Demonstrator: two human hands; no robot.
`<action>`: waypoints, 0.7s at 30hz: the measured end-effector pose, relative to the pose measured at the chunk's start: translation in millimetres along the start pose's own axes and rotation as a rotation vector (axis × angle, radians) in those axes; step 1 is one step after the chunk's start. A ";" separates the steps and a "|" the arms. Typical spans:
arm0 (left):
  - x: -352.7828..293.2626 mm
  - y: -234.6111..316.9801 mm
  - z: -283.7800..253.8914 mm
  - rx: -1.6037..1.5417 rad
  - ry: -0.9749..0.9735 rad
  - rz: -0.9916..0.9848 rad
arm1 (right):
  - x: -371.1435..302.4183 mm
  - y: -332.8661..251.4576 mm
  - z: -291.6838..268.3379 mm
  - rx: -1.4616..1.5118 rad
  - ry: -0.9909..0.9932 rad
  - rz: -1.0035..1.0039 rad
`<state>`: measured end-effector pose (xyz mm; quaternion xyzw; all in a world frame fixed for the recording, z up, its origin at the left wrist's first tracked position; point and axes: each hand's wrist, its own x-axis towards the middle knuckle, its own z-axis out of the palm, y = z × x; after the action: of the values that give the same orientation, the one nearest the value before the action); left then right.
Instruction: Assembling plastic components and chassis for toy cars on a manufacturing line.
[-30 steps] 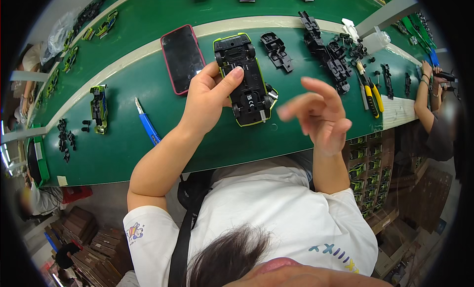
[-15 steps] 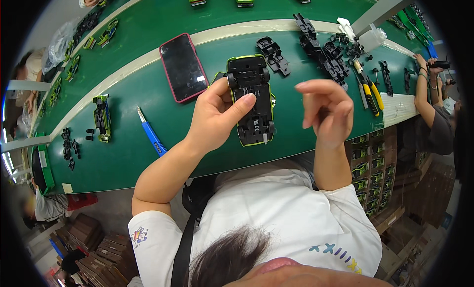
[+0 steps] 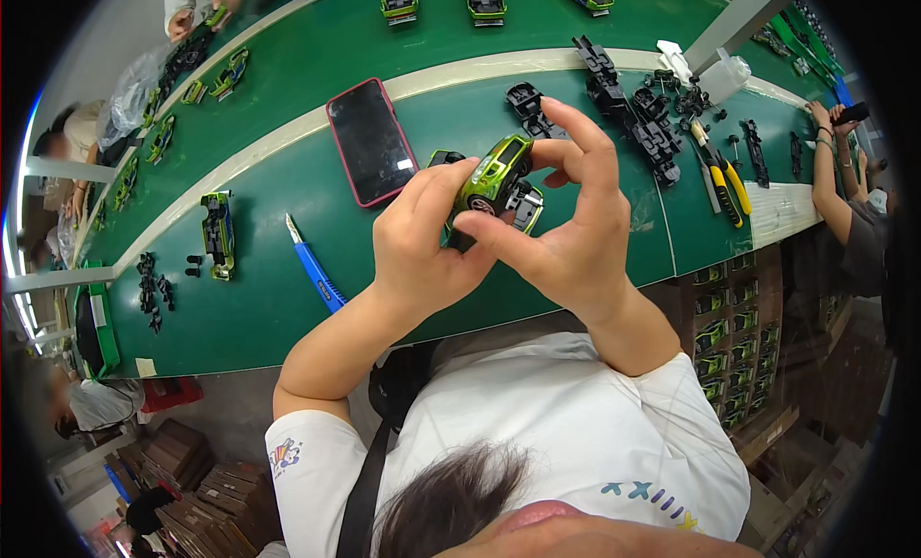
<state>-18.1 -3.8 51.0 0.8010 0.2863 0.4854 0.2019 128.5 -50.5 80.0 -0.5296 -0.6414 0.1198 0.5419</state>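
Both hands are closed together on a small green toy car [image 3: 494,179], held above the green bench [image 3: 288,299] near its middle. The left hand [image 3: 427,241] grips the car from the left and below, thumb lying along its side, while the right hand [image 3: 576,232] clamps it from the right, thumb pressing the near side and index finger curled over the far end. A black part shows under the car, between the fingers. On the bench to the left of the hands lies a dark phone with a red rim [image 3: 370,141], and nearer, a blue-handled knife [image 3: 315,266]. Farther left sits another green car body [image 3: 218,235] beside small black parts [image 3: 153,289]. To the far right lie a row of black chassis pieces [image 3: 624,107] and yellow-handled pliers [image 3: 724,179]. Another person's arm [image 3: 833,189] rests at the right end of the bench.
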 end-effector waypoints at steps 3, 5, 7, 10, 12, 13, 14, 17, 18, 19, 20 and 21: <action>0.9 2.4 -6.1 0.073 -0.030 -0.023 | -4.9 -2.7 5.6 0.085 0.028 0.026; 3.1 -0.1 -5.1 -0.081 -0.075 -0.090 | -4.4 -4.9 8.7 0.202 0.025 -0.014; 2.0 1.2 -5.1 -0.232 -0.122 -0.153 | -1.3 -1.5 5.6 0.243 -0.018 -0.022; -4.2 8.1 -7.4 -0.419 -0.169 -0.327 | -0.7 0.2 3.8 0.275 -0.042 -0.005; -2.7 1.0 -7.0 -0.245 -0.118 -0.218 | -0.8 -0.6 5.6 0.262 -0.026 0.022; 1.2 2.7 -11.0 -0.225 -0.134 -0.219 | -2.0 -1.6 7.7 0.228 -0.012 0.006; 3.5 3.4 -13.1 -0.203 -0.151 -0.220 | -2.5 -2.0 9.0 0.195 0.003 -0.010; -0.4 1.4 -11.2 -0.457 -0.236 -0.380 | 0.2 8.4 2.2 0.240 -0.077 0.050; -0.7 0.9 -11.1 -0.513 -0.274 -0.405 | 0.4 10.8 2.7 0.262 -0.103 0.051; -2.9 2.8 -6.2 -0.512 -0.199 -0.450 | -0.6 10.3 4.8 0.261 -0.100 0.054; -3.9 0.5 -4.2 -0.513 -0.202 -0.450 | -1.7 8.9 9.8 0.266 -0.055 0.071; -4.0 -2.8 -2.4 -0.343 -0.146 -0.367 | -2.6 8.6 12.3 0.272 -0.010 0.088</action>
<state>-22.4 -4.2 47.8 0.7228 0.3250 0.4229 0.4395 122.7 -43.9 67.6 -0.4784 -0.5983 0.2318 0.5995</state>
